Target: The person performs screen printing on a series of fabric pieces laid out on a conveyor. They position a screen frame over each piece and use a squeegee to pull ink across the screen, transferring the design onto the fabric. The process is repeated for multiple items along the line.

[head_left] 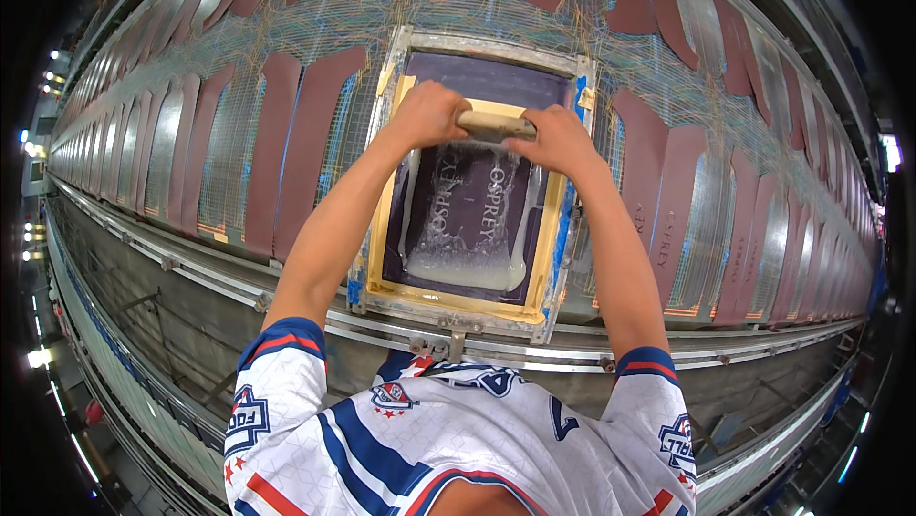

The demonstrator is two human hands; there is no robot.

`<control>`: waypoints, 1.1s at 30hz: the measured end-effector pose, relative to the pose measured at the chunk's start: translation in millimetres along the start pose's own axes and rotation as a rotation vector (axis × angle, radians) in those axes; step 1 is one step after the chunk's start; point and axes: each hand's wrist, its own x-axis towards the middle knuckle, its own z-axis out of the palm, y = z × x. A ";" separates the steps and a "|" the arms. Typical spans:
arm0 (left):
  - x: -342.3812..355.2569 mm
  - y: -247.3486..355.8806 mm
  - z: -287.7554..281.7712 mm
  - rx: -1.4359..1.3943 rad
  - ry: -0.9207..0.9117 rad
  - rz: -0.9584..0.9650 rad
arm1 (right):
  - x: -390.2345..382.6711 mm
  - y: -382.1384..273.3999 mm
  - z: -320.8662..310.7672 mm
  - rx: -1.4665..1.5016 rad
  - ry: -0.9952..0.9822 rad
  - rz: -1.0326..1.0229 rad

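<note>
A rectangular printing screen (386,96) with a pale metal frame and yellow taped border lies flat on a long printing table. Its dark purple mesh carries pale ink smeared toward the near edge. A wooden-handled squeegee (493,125) rests across the mesh at the far half of the screen. My left hand (426,113) grips its left end and my right hand (556,139) grips its right end, both arms stretched forward over the frame.
The long table (191,258) runs left and right, covered with many dark red fabric pieces (272,149) laid side by side between silvery strips. A metal rail (534,349) runs along the near table edge. Lights (38,357) shine at the far left.
</note>
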 end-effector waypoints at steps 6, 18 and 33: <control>-66.9 27.3 25.3 0.016 0.064 0.052 | -54.6 -23.0 30.8 0.048 -0.071 -0.026; -103.5 46.6 26.8 0.061 0.047 0.124 | -92.2 -34.0 25.0 0.077 -0.101 -0.124; -9.8 2.6 12.2 0.070 0.047 0.071 | 6.3 -3.2 4.2 0.127 -0.201 0.122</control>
